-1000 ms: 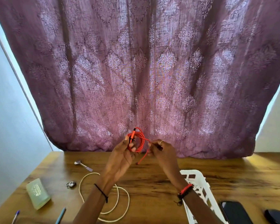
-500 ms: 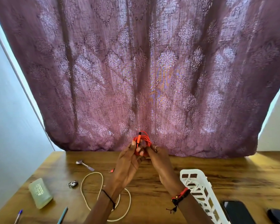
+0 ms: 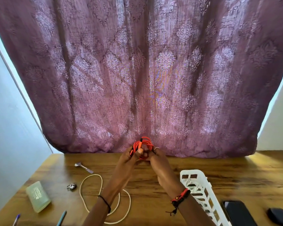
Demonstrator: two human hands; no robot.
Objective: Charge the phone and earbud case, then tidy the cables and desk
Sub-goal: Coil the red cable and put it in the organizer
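Both hands are raised above the wooden desk, holding a coiled orange cable. My left hand grips the coil with the thumb pressed on it, one plug end sticking up. My right hand holds the coil's right side, a ring on one finger. A cream cable lies in loose loops on the desk under my left forearm. A black phone lies face up at the lower right, with a dark earbud case beside it.
A white slotted plastic basket sits right of my right wrist. A pale green case, two pens, a small metal ring item and a spoon lie on the left. A purple curtain hangs behind the desk.
The loose orange tail that hung between my hands has been gathered into the coil. Both hands have come closer together around the bundle.
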